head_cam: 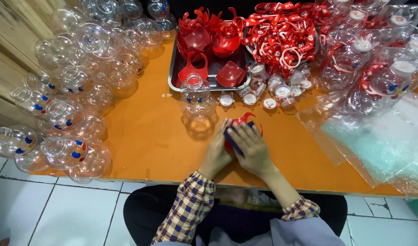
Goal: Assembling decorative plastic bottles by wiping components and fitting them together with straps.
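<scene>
Red plastic collar gripped between left hand and right hand, fingers closed around it, just below clear bottle.

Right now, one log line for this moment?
hands: left and right gripping red plastic piece | clear bottle upright behind | orange table

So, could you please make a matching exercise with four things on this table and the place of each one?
Things:
1. red part
2. metal tray
3. empty clear bottles
4. red straps

Places:
A. heaped at the table's left side
B. piled at the far edge, right of the tray
C. under both hands
D. far middle, holding red pieces

Pairs: 1-C, 2-D, 3-A, 4-B
</scene>
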